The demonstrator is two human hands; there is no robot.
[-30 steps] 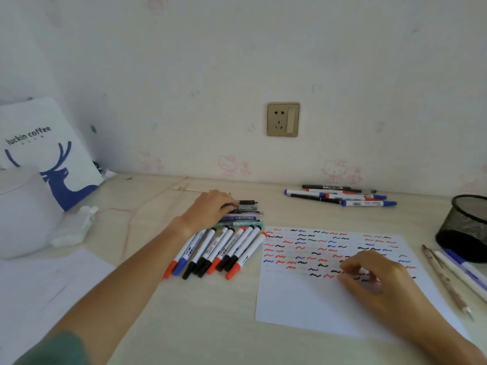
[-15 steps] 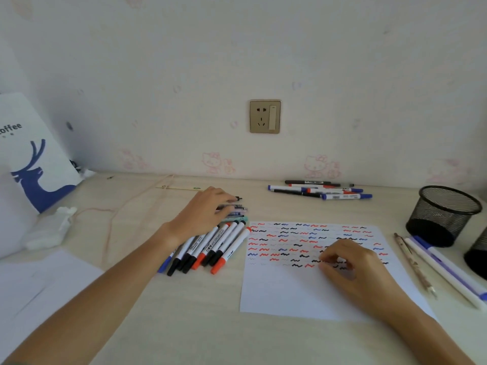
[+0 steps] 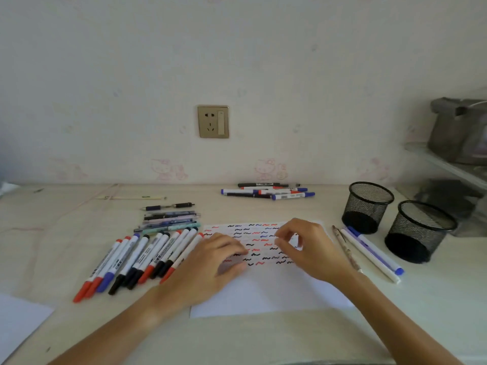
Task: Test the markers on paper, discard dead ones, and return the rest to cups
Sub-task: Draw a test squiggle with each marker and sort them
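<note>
Both hands over paper [image 3: 263, 291], which lies flat on desk [image 3: 66, 233] — upper half covered with red, blue, black squiggles. Left hand [image 3: 208, 270] curled, fingertips on sheet; whether it holds anything, cannot tell. Right hand [image 3: 311, 246] curled too, thumb and forefinger close — contents blurred, cannot tell. Marker row [image 3: 142, 262] just left of paper. Two mesh cups [image 3: 367, 206] at right. More markers [image 3: 268, 192] by wall.
</note>
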